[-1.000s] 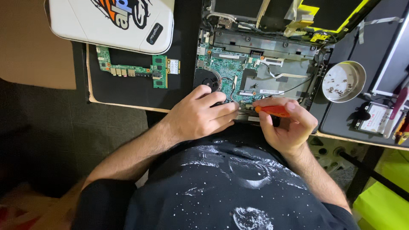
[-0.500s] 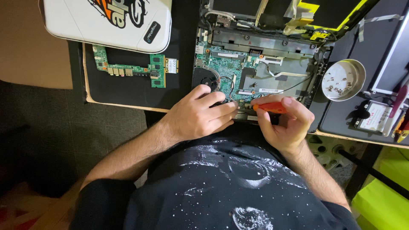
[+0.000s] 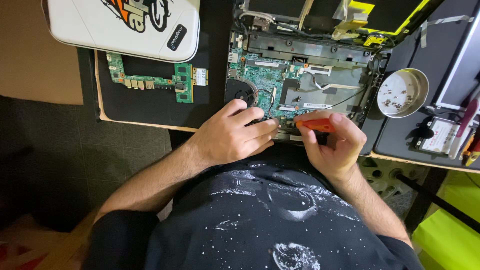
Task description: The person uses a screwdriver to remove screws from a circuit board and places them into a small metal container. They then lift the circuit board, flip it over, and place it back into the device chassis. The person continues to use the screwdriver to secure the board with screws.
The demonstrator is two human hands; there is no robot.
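An opened laptop chassis lies on the desk with its green motherboard and round black fan exposed. My left hand rests on the chassis's near edge, fingers curled and pressing down beside the fan. My right hand grips an orange-handled screwdriver, held almost level with its tip pointing left toward my left fingertips at the board's near edge. The tip itself is hidden between my hands.
A separate green circuit board lies on a black mat to the left. A white case sits at the far left. A round metal dish with several small screws stands to the right, beside small parts and tools.
The view has shifted slightly. Both hands stay at the near edge of the laptop, and the right hand still holds the screwdriver in the same spot.
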